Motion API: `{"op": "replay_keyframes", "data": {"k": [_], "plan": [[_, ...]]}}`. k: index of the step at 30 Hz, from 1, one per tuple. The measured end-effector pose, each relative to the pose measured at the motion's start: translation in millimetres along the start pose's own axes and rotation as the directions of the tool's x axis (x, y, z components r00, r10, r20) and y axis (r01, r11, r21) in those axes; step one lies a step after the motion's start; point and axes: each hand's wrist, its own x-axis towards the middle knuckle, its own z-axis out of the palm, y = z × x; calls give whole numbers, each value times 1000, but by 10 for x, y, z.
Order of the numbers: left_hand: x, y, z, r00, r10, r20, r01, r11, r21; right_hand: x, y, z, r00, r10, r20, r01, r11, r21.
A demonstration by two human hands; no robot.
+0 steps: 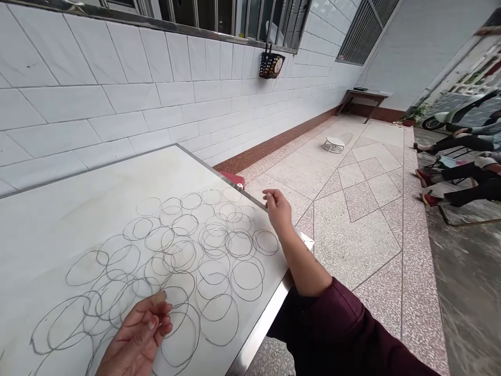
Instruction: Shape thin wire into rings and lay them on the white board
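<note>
Rings: thin wire, many overlapping, lying flat on the table; one ring's edge (pixel 238 319) noted near the table's near edge.
Table (pixel 97 209): pale top, metal-edged, beside the tiled wall (pixel 129 99).
Left hand (pixel 135 334): over the rings, palm partly upturned, fingers curled; thumb and index tips look apart, but whether a wire is pinched cannot be told.
Right hand (pixel 278 209): at the table's right-hand edge, fingers bent, thumb close to them; closure and any contents cannot be told.
Bag (pixel 271 67): dark, patterned, hanging at the window bars.
Stool (pixel 334 144): low, round, pale-topped, standing on the floor (pixel 332 230).
Seated people: legs (pixel 465 175) and red shoes visible at far right.
</note>
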Motion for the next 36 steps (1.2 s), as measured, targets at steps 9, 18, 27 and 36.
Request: {"op": "replay_keyframes", "data": {"k": [9,18,27,36], "plan": [[-524,165,355,840,279,465,-505,715,483,-1396,-713,-234,913,-321,251,233,917,324],[-1433,-205,-721,912,404,-76,-254,700,667,-2843,-472,-538,186,-725,663,353,679,644],[-1564,-72,-1721,590,586,-555,191,566,802,-3348,-268,-429,-22,-603,797,301,756,581],[-1192,146,-1810,713,511,-480,303,393,868,-3447,-88,-430,-33,-501,865,280,826,489]]}}
